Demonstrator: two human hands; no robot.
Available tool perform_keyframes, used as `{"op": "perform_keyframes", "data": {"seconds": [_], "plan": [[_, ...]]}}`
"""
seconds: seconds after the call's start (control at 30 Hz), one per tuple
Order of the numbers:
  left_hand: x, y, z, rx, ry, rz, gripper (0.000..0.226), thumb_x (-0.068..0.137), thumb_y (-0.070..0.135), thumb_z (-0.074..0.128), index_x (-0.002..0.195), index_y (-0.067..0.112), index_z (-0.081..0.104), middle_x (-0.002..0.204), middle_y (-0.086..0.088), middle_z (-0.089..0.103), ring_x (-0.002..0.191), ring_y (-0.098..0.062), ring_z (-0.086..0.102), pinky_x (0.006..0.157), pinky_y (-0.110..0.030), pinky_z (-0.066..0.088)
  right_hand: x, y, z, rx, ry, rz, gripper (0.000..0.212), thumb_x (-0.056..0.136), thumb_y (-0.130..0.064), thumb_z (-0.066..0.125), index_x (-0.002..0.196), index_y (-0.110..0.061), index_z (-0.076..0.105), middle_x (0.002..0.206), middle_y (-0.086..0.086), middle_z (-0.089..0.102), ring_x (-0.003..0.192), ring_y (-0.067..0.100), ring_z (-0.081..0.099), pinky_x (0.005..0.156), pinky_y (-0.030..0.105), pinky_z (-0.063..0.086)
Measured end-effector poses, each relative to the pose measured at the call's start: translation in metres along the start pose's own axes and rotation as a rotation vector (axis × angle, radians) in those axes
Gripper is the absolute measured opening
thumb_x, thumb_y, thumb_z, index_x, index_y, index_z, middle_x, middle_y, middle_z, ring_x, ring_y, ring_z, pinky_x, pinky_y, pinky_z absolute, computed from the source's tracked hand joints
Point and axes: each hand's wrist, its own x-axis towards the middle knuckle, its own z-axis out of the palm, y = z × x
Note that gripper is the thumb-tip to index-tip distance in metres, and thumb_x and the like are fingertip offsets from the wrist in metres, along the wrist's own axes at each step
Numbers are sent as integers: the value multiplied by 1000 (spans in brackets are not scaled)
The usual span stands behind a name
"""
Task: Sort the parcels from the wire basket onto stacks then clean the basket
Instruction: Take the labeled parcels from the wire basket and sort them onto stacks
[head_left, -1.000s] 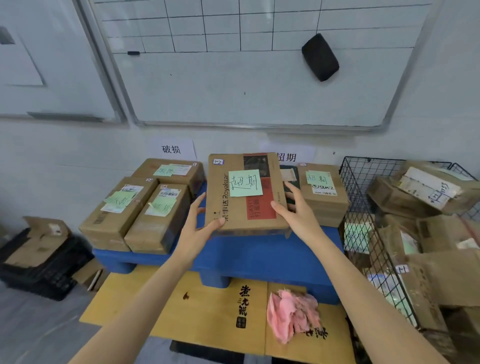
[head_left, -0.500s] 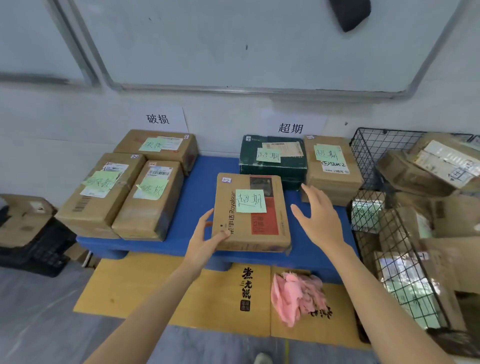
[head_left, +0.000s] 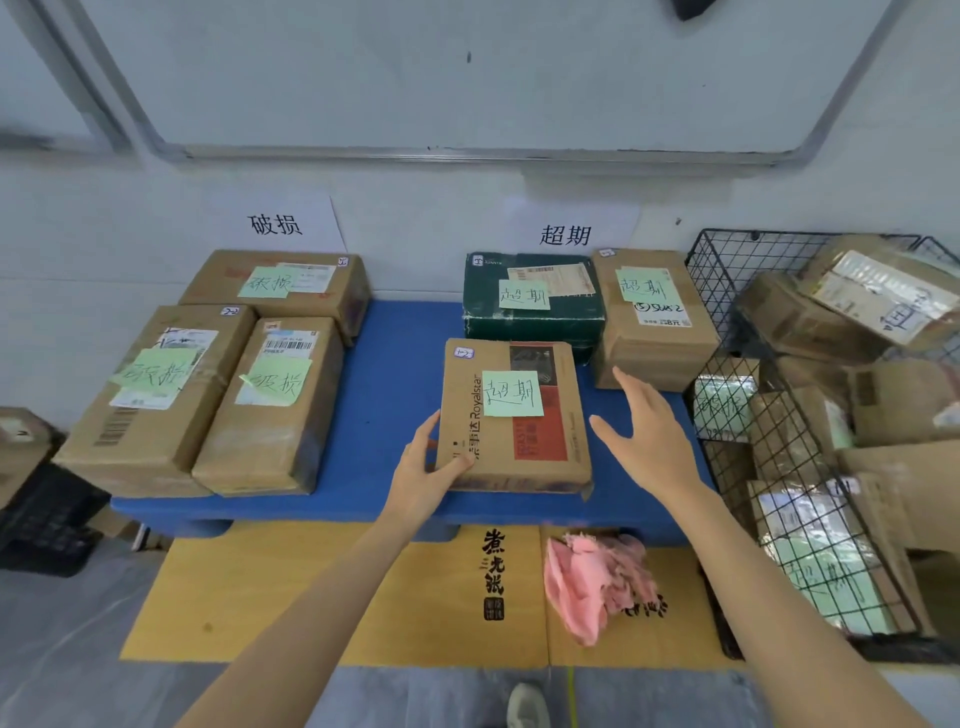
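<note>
My left hand (head_left: 423, 470) grips the Royalstar parcel (head_left: 511, 415), right hand (head_left: 644, 436) open beside it; wire basket (head_left: 727, 270) past my right fingers: plenty left.

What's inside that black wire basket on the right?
The wire basket holds a jumble of brown cardboard parcels, tilted on one another, some bearing green notes. Those underneath and the basket's floor are covered.

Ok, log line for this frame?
step: sorting | box: flat on blue platform, 超期 side | left hand: holds near-left corner | right hand: open, off box | basket: parcels inside
</note>
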Motion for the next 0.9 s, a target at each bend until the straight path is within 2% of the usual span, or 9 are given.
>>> {"op": "perform_keyframes", "data": {"seconds": [0.2, 0.53, 0.63, 0.77, 0.9], "plan": [[4, 1, 5, -9, -3, -4, 65, 92, 26, 68, 145, 38, 31, 124, 13, 54, 105, 2, 52, 72, -10, 38, 3, -6, -3, -93, -12, -22, 73, 97, -48, 54, 158, -27, 18, 163, 1, 23, 152, 20, 12, 116, 47, 28], [9, 2, 17, 8, 14, 10, 69, 91, 30, 68, 147, 39, 29, 131, 10, 54, 115, -5, 50, 80, -17, 39, 3, -4, -8, -196, -28, -24, 75, 97, -53, 50, 158, -27, 15, 165, 3, 18, 153, 22, 8, 119, 45, 24], [10, 2, 17, 12, 3, 13, 69, 92, 29, 68, 148, 37, 29, 131, 11, 54, 113, -4, 50, 77, -14, 39, 3, -2, -9, -291, -14, -48, 75, 97, -54, 49, 158, -26, 15, 164, 5, 21, 153, 25, 10, 118, 47, 26], [9, 0, 19, -5, 14, 10, 68, 91, 29, 69, 147, 37, 30, 132, 11, 55, 116, -5, 50, 90, -23, 41, -2, -5, -8, -314, -28, -51, 76, 97, -53, 49, 159, -26, 14, 164, 5, 19, 153, 27, 9, 119, 47, 25], [9, 0, 20, -12, 16, 5, 68, 90, 29, 70, 146, 35, 31, 131, 10, 55, 116, -6, 49, 93, -26, 40, -9, -11, -5, -307, -68, -29, 75, 98, -53, 48, 159, -27, 13, 165, 5, 15, 153, 27, 6, 119, 47, 23]]}}
